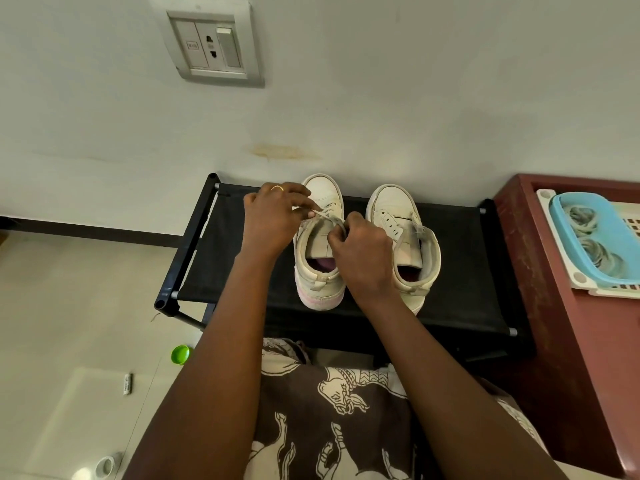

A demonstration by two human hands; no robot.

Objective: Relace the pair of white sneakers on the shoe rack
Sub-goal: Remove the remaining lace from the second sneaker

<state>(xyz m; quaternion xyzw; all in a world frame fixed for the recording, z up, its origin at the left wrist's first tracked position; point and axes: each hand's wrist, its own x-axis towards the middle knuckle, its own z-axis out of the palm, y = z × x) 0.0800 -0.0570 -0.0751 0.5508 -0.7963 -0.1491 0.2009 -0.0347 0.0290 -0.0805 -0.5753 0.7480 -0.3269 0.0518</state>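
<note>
White lace (325, 214) pinched in my left grip (273, 220) and my right grip (362, 254) — fingers curled — over one sneaker (323, 192).

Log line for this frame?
step: lacing left white sneaker | left hand: pinches white shoelace | right hand: pinches shoelace | right white sneaker: visible eyelets empty

The left hand (273, 220) covers the left sneaker's (323, 195) near eyelets, and the right hand (362, 252) hides part of its tongue and where the lace (325, 214) runs. At the right of the frame the blue tray (557, 216) is cut off by the edge, and the pale rings (583, 216) in it are blurred. The print on the small white stick (127, 383) at lower left is too small to read.
</note>
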